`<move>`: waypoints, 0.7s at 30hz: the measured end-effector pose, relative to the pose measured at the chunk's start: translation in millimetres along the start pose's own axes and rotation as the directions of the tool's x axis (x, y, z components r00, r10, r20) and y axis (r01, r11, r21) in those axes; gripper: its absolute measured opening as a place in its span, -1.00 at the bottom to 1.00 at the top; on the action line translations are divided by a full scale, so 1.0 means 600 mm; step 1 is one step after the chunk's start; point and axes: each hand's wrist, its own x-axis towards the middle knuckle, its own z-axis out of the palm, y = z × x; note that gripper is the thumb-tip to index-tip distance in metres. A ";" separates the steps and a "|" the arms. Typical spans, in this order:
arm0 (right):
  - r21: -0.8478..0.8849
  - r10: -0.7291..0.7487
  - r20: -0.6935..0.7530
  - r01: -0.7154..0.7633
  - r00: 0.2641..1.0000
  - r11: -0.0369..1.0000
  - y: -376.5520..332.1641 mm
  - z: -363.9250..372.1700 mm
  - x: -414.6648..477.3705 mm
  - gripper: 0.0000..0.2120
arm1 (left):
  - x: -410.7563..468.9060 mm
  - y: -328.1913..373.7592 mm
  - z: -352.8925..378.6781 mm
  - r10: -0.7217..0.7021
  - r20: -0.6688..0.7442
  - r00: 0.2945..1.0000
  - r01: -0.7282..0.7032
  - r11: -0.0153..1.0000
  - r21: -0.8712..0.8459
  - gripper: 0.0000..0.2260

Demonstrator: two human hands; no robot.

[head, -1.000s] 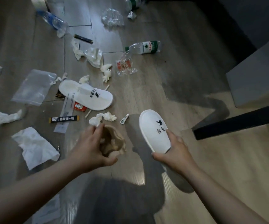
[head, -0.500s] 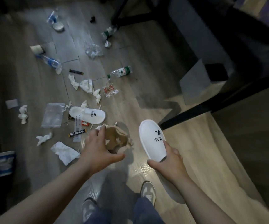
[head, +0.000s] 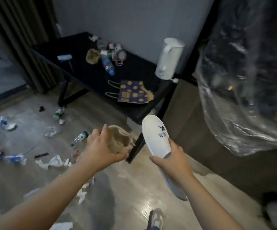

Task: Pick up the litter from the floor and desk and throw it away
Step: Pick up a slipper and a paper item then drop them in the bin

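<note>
Left hand [head: 101, 150] grips a crumpled brown paper bag [head: 120, 140] by its rim, fingers curled over the near left edge and thumb underneath. The bag's mouth faces up; the inside is too dim to tell contents. Right hand [head: 171, 161] holds a white slipper [head: 156, 135] at mid-length, thumb on top, toe pointing far. The slipper's heel end runs under the wrist and is partly hidden. Both hands are up off the floor [head: 26, 176], side by side, near the counter [head: 78, 52].

On the counter a dotted bag [head: 132, 93] lies flat at the near right end, handles to the left, right edge torn, contents unseen. Farther back is a second crumpled brown bag [head: 92, 56] just beside a lying bottle [head: 108, 64], then a cluster of small litter against the wall, too blurred to name. A white kettle [head: 168, 58] stands at the far right end. A big clear plastic sack [head: 242, 80] fills the right side, cut off by the frame; what it covers is dark and unclear.

Floor litter on the left: bottles [head: 80, 138], tissues [head: 51, 162]. One shoe [head: 156, 218] is cut off at the bottom edge.

Compared with half a second ago, the view has lifted from floor to counter, the second slipper on the floor is out of view, and both grips are unchanged.
</note>
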 end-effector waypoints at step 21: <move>0.403 0.390 -0.826 -0.057 0.407 0.913 0.413 -0.667 -0.761 -0.44 | -0.505 0.915 0.184 0.926 0.128 0.355 -0.879 0.377 -0.290 0.12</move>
